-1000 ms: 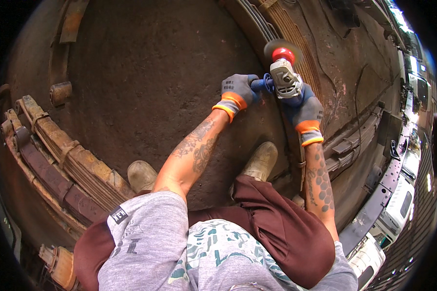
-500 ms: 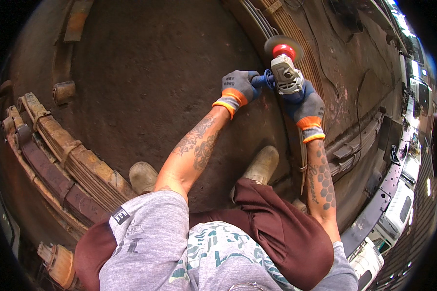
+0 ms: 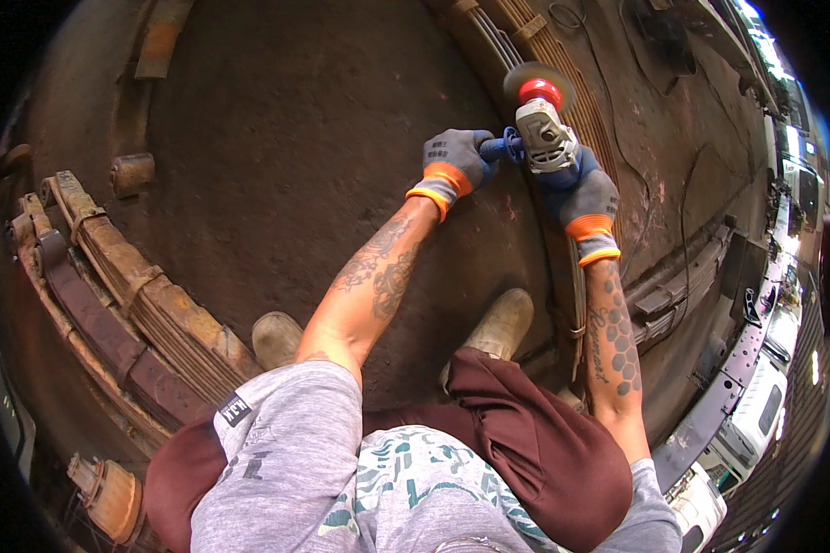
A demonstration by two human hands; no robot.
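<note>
Both my hands, in grey work gloves with orange cuffs, hold an angle grinder (image 3: 546,138). My left hand (image 3: 456,158) is wrapped round its blue side handle (image 3: 500,147). My right hand (image 3: 585,192) grips the blue body behind the pale metal gear head. At the front a wheel with a red hub (image 3: 539,90) is blurred, as if spinning. It overlaps the edge of a long leaf spring stack (image 3: 576,101) on the floor; whether it touches the steel I cannot tell.
More leaf springs (image 3: 148,304) lie at my left, beside a rusty cylindrical part (image 3: 115,505). Another spring with a rolled eye (image 3: 133,173) is at the far left. Cables (image 3: 609,111) trail across the floor at right, near further spring stacks (image 3: 673,286). My boots (image 3: 503,323) stand on the dark floor.
The view has shifted slightly, so the springs at left appear a little moved. Both hands keep their hold on the grinder, which stays over nearly the same stretch of the spring stack.
</note>
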